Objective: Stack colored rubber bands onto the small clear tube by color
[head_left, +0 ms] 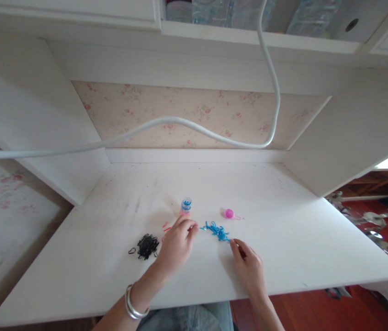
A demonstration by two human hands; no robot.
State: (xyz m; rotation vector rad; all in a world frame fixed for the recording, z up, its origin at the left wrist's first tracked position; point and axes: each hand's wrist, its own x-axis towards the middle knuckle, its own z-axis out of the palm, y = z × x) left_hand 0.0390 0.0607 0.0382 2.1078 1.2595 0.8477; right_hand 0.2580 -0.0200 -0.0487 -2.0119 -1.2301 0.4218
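Note:
A small pile of blue rubber bands (pixel 217 231) lies on the white table between my hands. My right hand (pixel 250 266) is closed in a pinch on a blue band at the pile's near right edge. My left hand (pixel 179 237) is also pinched, just left of the pile; what its fingertips hold, if anything, is too small to make out. Beyond it stands a small clear jar (pixel 186 203) with blue bands inside. Pinkish-orange bands (pixel 166 227) lie partly hidden behind my left hand. A heap of black rubber bands (pixel 147 246) is left of that hand.
A round pink object (pixel 229 213) with a thin pink piece beside it lies behind the blue pile. A white cable (pixel 180 120) hangs across the view above the table (pixel 300 248). Side panels and an overhead cabinet (pixel 76 14) enclose the back.

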